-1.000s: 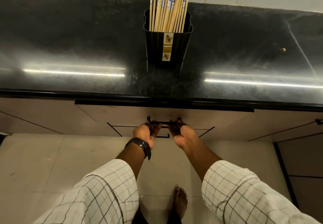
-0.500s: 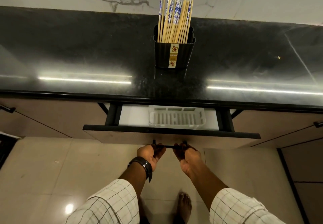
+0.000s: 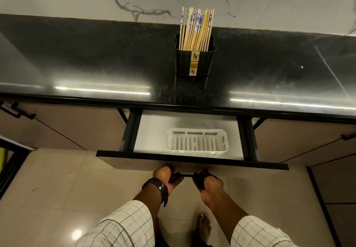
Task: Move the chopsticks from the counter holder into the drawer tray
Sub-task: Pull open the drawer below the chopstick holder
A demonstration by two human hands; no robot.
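Several bamboo chopsticks [image 3: 195, 28] with blue-patterned tops stand upright in a black ribbed holder [image 3: 195, 62] on the dark counter [image 3: 96, 60]. Below the counter edge a drawer [image 3: 190, 159] is pulled out, with a slotted white tray [image 3: 196, 142] lying empty on its white floor. My left hand [image 3: 166, 178] and my right hand [image 3: 207, 182] are both curled around the thin black drawer handle [image 3: 187, 175] under the drawer front.
A marble-veined wall rises behind the counter. Closed brown cabinet fronts with black handles [image 3: 17, 110] flank the drawer on both sides. Beige floor tiles and my bare foot [image 3: 204, 227] are below.
The drawer went from closed to pulled well out, exposing the white tray. Both hands stayed on the handle and travelled toward me with it.
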